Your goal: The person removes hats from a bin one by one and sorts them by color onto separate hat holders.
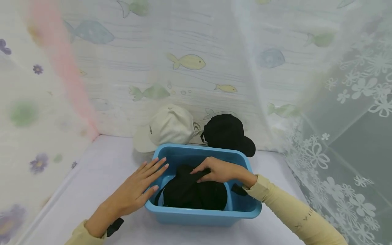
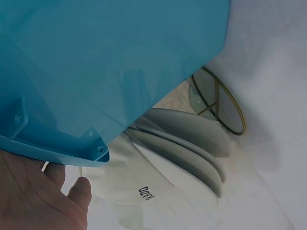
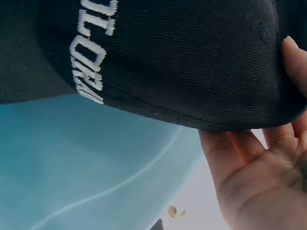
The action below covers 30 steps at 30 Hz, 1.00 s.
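Note:
A black cap [image 1: 196, 190] lies inside the blue plastic tub [image 1: 208, 214]. My right hand [image 1: 218, 170] reaches into the tub and pinches the cap's top between thumb and fingers. Up close in the right wrist view, the cap [image 3: 192, 62] shows white stitched lettering, and my right hand [image 3: 264, 177] holds its edge. My left hand [image 1: 137, 189] lies at the tub's left rim with fingers straight. In the left wrist view my left hand [image 2: 43, 196] touches the underside of that rim.
Behind the tub stand light cream caps [image 1: 171, 126], nested with several brims [image 2: 182, 153] showing in the left wrist view, and another black cap [image 1: 225, 132] to their right. A fish-print curtain [image 1: 190, 61] hangs at the back; white cloth [image 1: 107, 160] covers the surface.

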Available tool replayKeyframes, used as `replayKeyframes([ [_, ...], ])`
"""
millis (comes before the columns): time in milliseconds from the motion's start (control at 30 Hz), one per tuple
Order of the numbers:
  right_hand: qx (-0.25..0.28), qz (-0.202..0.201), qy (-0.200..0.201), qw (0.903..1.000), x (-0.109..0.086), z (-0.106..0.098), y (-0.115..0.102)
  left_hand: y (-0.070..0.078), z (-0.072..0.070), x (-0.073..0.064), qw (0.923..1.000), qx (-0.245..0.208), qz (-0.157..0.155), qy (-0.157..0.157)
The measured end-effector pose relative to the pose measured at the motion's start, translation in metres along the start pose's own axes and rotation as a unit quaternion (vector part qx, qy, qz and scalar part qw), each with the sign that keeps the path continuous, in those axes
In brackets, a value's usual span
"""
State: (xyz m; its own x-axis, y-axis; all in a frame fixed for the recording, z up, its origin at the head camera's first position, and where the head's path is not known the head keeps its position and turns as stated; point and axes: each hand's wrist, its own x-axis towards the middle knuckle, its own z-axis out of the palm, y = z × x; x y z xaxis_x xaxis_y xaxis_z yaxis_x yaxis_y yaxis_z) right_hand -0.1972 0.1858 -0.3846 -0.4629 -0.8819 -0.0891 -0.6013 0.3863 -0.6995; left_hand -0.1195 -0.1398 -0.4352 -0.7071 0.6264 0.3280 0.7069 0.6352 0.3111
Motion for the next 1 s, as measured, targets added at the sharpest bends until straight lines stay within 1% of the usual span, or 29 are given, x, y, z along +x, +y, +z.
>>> replayKeyframes([
  [400, 0.013, -0.008, 0.008, 0.9999, -0.012, -0.013, 0.002, 0.001, 0.001, 0.001, 1.0000, -0.002, 0.005, 0.000],
  [500, 0.014, -0.008, 0.019, 0.9997, -0.015, -0.017, 0.001, 0.002, 0.002, 0.001, 1.0000, -0.003, 0.007, 0.001],
  [733, 0.008, 0.004, 0.060, 0.9982, -0.028, -0.032, -0.005, 0.003, 0.002, 0.000, 1.0000, 0.000, 0.007, 0.004],
  [867, 0.009, -0.001, 0.072, 0.9973, -0.037, -0.043, -0.008, 0.002, 0.002, 0.000, 1.0000, 0.001, 0.008, 0.005],
  [1000, 0.005, 0.006, 0.084, 0.9965, -0.045, -0.053, -0.012, 0.002, 0.001, -0.001, 1.0000, 0.000, 0.004, 0.003],
])
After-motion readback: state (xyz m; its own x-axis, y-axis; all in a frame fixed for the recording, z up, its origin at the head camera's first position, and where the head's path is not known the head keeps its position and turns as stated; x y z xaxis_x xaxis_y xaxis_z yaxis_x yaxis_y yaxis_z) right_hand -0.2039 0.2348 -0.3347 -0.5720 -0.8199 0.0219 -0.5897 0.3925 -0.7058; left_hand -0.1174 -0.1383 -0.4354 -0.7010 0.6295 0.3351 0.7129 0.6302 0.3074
